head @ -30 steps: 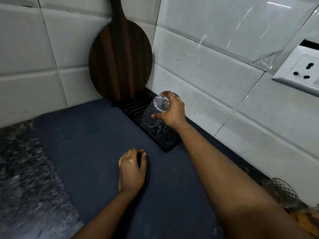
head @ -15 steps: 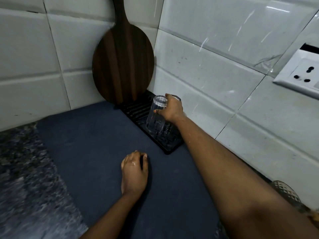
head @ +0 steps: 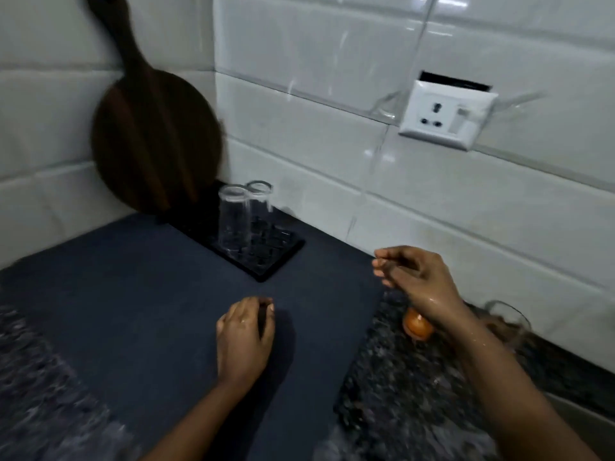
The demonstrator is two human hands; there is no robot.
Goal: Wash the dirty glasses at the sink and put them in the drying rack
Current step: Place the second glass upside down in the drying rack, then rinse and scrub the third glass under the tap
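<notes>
Two clear glasses stand upside down on the black drying rack (head: 276,264) in the tiled corner, the nearer glass (head: 234,222) in front of the farther glass (head: 261,202). My right hand (head: 416,277), wet, hovers empty to the right of the rack with fingers loosely curled and apart. My left hand (head: 244,334) rests palm down on the dark blue mat (head: 133,311), holding nothing. Another glass (head: 509,322) stands at the right by the wall, partly hidden behind my right forearm.
A round dark wooden board (head: 153,141) leans in the corner behind the rack. A white wall socket (head: 446,116) sits on the tiles at the right. An orange object (head: 416,326) lies on the speckled granite counter (head: 399,394) under my right wrist.
My right hand has let go of the glass, which now stands upside down on the rack, and has drawn back to the right. The view has shifted right. My left hand stays on the mat.
</notes>
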